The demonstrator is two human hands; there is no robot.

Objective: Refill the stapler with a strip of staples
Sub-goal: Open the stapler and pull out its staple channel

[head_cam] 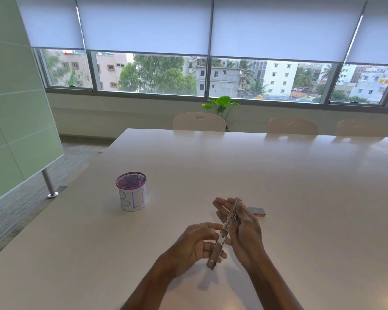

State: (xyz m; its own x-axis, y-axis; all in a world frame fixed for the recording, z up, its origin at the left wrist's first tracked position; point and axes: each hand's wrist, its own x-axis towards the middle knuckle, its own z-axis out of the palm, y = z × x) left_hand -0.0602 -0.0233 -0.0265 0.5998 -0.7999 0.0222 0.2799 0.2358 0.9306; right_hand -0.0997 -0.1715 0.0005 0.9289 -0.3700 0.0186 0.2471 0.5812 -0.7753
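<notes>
A long silver metal stapler (224, 234), opened out flat, is held above the white table (300, 198), running from near me up and away. My right hand (244, 229) cradles its upper half along the palm and fingers. My left hand (197, 245) grips its lower half with the fingertips. A small red and grey staple box (257, 211) lies on the table just behind my right hand, partly hidden by it. No loose staple strip can be made out.
A purple mesh cup (132, 191) wrapped in paper marked "BIN" stands on the table to the left. Cream chairs (199, 121) line the far edge, a plant (222, 106) behind them. A green glass board (16, 108) stands at the left.
</notes>
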